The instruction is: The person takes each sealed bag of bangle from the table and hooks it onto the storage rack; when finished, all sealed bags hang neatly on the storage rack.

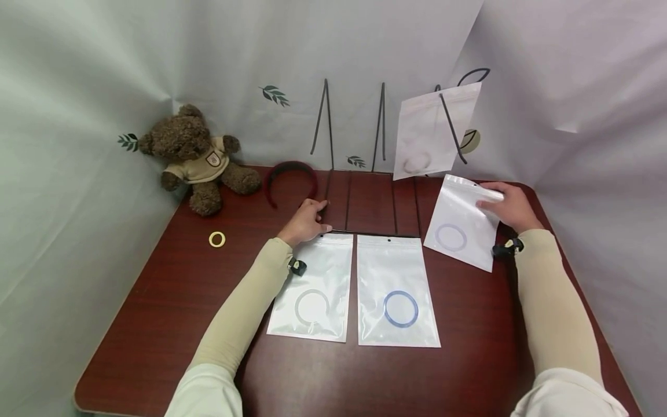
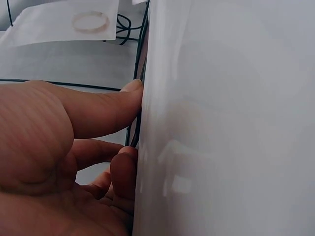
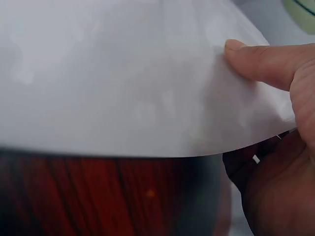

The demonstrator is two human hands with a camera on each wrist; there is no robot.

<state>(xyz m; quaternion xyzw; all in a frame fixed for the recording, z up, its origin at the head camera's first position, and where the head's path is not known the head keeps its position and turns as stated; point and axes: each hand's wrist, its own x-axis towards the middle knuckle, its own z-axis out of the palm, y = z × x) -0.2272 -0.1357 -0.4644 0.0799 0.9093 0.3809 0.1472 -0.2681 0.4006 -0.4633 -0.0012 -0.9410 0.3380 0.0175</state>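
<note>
Slippage looks the likeliest fault: the right hand (image 1: 508,205) pinches the glossy ring pouch (image 1: 461,223) by one edge above the table (image 1: 156,301), while the left hand (image 1: 307,221), seemingly open-fingered, rests on the wire rack (image 1: 371,202).

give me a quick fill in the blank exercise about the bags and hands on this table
1. The right hand pinches the edge of a plastic ____ holding a pale ring.
2. The left hand rests on the wire rack, not on the ____ bear at the back left.
3. The yellow ring lies loose on the ____.
4. ____ bags lie flat side by side nearest the person.

Missing words: bag; teddy; table; Two
</note>
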